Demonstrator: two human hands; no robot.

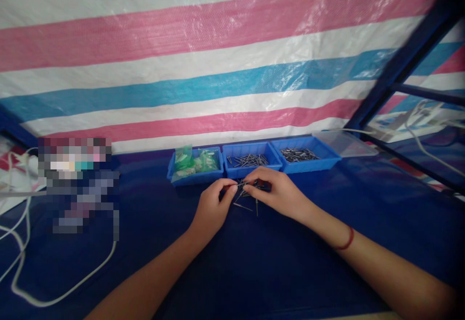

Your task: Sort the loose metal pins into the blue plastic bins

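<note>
My left hand [212, 205] is closed in a pinch on one end of a thin metal pin [241, 183]. At the other end of the pin, the thumb and forefinger of my right hand [278, 191] are pinched together, so it spans the small gap between my fingertips. Beneath and just behind my fingers lies a small pile of loose metal pins [242, 206] on the dark blue table, partly hidden by my right hand. Directly behind the pile, the middle blue bin [235, 171] holds many similar thin metal pieces. Their exact kind is too small to make out.
To the left, a blue bin [196, 180] contains green plastic bags [184, 160]. The right blue bin [312, 167] holds short dark metal pieces. A clear lid [348, 144] lies beside it. White cables [47, 303] and a pixelated patch occupy the left. A striped sheet [218, 83] hangs behind.
</note>
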